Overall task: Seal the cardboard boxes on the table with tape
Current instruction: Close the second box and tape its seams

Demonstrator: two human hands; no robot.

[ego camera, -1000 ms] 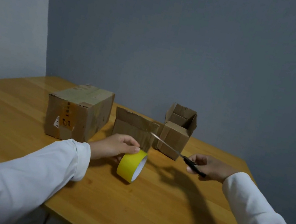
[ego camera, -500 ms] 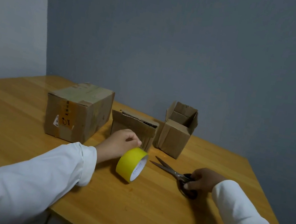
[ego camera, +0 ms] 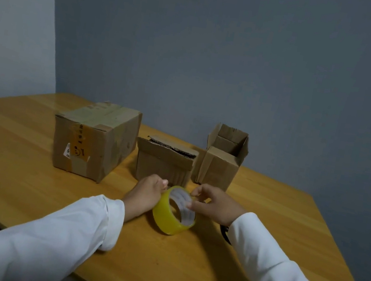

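yellow tape roll (ego camera: 168,220) on table (ego camera: 18,162) | left hand (ego camera: 147,193) grips roll | right hand (ego camera: 214,204) pinches its rim

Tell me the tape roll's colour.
Yellow, with a white inner core; the tape roll shows in the head view.

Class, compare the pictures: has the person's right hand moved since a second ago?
Yes. The right hand has come leftward to the yellow tape roll, in front of the middle box, leaving the scissors.
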